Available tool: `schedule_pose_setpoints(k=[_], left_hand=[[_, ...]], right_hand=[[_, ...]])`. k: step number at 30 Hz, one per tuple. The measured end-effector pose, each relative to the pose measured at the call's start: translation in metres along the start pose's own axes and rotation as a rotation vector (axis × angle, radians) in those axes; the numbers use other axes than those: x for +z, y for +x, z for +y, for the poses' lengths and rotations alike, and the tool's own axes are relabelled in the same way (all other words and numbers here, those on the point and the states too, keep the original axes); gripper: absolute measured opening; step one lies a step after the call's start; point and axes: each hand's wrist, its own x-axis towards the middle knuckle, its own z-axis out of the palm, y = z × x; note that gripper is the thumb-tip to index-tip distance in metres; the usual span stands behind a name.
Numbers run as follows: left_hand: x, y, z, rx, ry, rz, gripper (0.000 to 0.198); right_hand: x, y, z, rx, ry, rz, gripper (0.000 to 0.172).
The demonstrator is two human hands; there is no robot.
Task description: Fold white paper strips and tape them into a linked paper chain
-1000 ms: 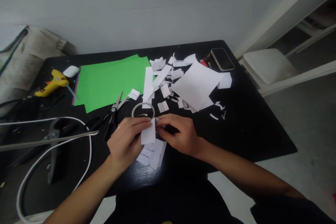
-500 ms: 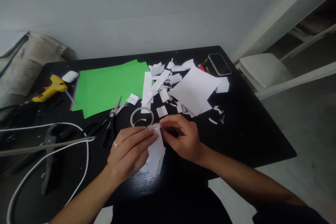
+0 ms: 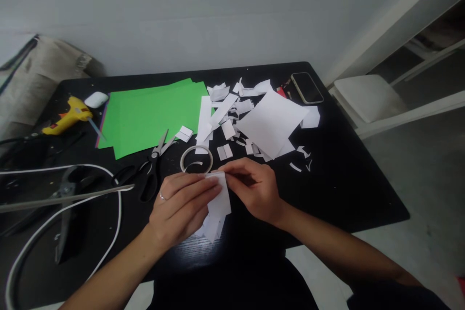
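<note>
My left hand (image 3: pixel 179 206) and my right hand (image 3: pixel 254 189) meet over the near edge of the black table (image 3: pixel 345 174). Both pinch one small white paper piece (image 3: pixel 220 198) held between them at its top edge. A ring shows on a left finger. Under the hands lies a small stack of white paper pieces (image 3: pixel 212 227). A roll of clear tape (image 3: pixel 196 159) lies just beyond my fingertips, and black-handled scissors (image 3: pixel 148 167) lie to its left.
Green paper sheets (image 3: pixel 152 111), a heap of white paper scraps (image 3: pixel 254 116), a phone (image 3: pixel 307 88), a yellow glue gun (image 3: pixel 67 115) and a white earbud case (image 3: pixel 96 99) lie on the table. Pliers (image 3: pixel 67 203) and a white cable (image 3: pixel 72 203) are at left. A white stool (image 3: pixel 368 97) stands right.
The paper piece has turned between my fingers, from hanging by the left hand to lying under the right hand's fingertips. My left fingers now stretch over it. The view shifted slightly.
</note>
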Motion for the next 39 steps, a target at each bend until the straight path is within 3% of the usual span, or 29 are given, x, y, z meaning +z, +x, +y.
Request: schedule_pose_setpoints(k=[6,10,12,15,17,18,20,22,26,30,34,39], left_hand=[[0.003,-0.002,0.000,-0.004,0.021,0.006,0.043],[0.005,0.000,0.005,-0.072,0.047,0.101,0.038],[0.006,0.002,0.008,-0.182,-0.013,0.175,0.031],[0.007,0.005,0.008,-0.451,-0.368,0.245,0.017],[0.008,0.006,0.005,-0.691,-0.602,0.180,0.013],[0.009,0.007,0.003,-0.780,-0.703,0.127,0.022],[0.009,0.009,0.001,-0.912,-0.858,0.031,0.040],[0.009,0.014,0.002,-0.999,-0.891,0.004,0.041],[0.007,0.024,0.008,-1.079,-0.829,0.039,0.022],[0.008,0.026,0.009,-1.072,-0.797,0.084,0.014],[0.011,0.025,0.007,-1.049,-0.760,0.085,0.011],[0.014,0.025,0.007,-1.028,-0.680,0.089,0.010]], right_hand=[[0.001,-0.001,0.001,0.070,0.037,0.005,0.006],[0.000,0.000,0.002,0.039,0.033,0.051,0.005],[-0.001,0.001,0.003,-0.005,0.009,0.084,0.005],[-0.002,0.000,0.002,-0.134,-0.083,0.096,0.016],[-0.003,-0.001,0.003,-0.254,-0.148,0.074,0.028],[-0.003,-0.001,0.004,-0.310,-0.171,0.054,0.033],[-0.003,-0.002,0.006,-0.385,-0.197,0.014,0.039],[-0.003,-0.004,0.008,-0.404,-0.212,-0.004,0.040],[0.000,-0.005,0.011,-0.320,-0.206,0.022,0.032],[0.002,-0.002,0.012,-0.079,-0.054,0.027,0.019],[0.000,0.004,0.011,0.140,0.093,-0.008,0.018],[0.000,0.005,0.009,0.174,0.110,-0.010,0.016]])
